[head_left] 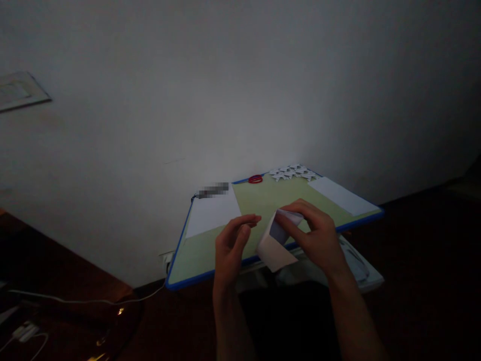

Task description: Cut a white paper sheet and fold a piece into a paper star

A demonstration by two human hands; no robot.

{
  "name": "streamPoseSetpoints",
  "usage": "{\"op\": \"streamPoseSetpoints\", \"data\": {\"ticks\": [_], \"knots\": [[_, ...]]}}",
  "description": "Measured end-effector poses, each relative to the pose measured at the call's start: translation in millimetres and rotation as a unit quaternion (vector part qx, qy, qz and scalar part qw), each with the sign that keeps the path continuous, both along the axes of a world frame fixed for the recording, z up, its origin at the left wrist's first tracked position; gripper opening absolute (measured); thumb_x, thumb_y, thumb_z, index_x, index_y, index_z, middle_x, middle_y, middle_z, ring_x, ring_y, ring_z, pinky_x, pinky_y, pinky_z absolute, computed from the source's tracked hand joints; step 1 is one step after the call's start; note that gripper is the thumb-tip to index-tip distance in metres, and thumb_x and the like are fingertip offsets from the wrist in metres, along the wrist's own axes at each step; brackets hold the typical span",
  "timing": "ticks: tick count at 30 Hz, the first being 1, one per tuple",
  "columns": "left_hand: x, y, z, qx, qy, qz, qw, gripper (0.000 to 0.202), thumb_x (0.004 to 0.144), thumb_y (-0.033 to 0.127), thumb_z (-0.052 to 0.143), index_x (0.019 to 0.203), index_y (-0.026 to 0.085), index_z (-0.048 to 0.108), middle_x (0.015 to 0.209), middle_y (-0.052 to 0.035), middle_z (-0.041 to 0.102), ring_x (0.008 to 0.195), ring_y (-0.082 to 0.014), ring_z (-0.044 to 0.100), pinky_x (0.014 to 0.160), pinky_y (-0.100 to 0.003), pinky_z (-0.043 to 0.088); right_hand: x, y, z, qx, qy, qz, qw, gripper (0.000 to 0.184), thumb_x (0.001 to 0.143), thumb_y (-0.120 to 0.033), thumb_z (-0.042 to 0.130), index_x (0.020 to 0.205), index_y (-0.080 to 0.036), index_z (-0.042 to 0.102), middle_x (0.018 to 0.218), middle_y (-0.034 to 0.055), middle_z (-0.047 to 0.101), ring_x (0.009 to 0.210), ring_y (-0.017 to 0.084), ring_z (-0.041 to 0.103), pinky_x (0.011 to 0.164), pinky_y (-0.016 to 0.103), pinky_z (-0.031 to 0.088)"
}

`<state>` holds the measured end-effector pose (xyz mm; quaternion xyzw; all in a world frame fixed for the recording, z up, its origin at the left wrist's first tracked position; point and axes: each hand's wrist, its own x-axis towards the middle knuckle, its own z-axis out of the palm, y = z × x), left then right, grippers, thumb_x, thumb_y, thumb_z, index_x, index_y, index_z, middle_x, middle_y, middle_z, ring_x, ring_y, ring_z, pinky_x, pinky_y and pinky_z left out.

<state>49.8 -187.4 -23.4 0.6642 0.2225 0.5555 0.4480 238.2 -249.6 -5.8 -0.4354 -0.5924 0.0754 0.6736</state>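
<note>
A white sheet of paper, partly folded, hangs from my right hand over the near edge of the table. The thumb and fingers of that hand pinch its upper part. To the left of the paper is my left hand, apart from it, fingers slightly curled, thumb and fingertips separated, with nothing in them. Beneath both hands lies the light green tabletop with a blue rim.
White sheets lie at the table's left and right. Red-handled scissors and several small folded paper pieces sit along the back, by the wall. A white cable runs at the lower left.
</note>
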Motion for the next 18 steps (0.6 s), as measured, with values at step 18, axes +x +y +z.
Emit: {"op": "streamPoseSetpoints", "data": {"ticks": [18], "knots": [[7,-20,17.0,0.038,0.011,-0.025,0.999,0.015,0.094,0.034,0.077,0.102,0.022,0.08,0.098,-0.0046,0.08,0.094,-0.02,0.075,0.088,-0.029,0.057,-5,-6,2.1,0.021,-0.104,0.045,0.993,0.006,0.096,-0.017,0.076,0.099,-0.022,0.076,0.089,0.0008,0.073,0.085,0.017,0.068,0.077,0.029,0.052]]}}
